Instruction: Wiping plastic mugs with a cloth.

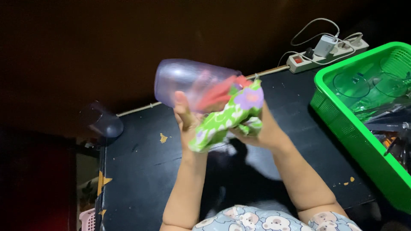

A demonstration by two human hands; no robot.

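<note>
Hands [188, 117] [257, 130] around purple cup [184, 79], floral cloth [229, 115] inside.

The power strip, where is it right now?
In the head view the white power strip lies at the far right edge of the black table, just behind the green plastic basket, with a white charger plugged into it.

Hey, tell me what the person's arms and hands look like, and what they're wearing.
Both forearms are bare from the elbows down to the left hand and right hand. No gloves, rings, watch or bracelets show. At the bottom edge, short sleeves of pale blue fabric printed with cartoon bear faces cover the upper arms.
</note>
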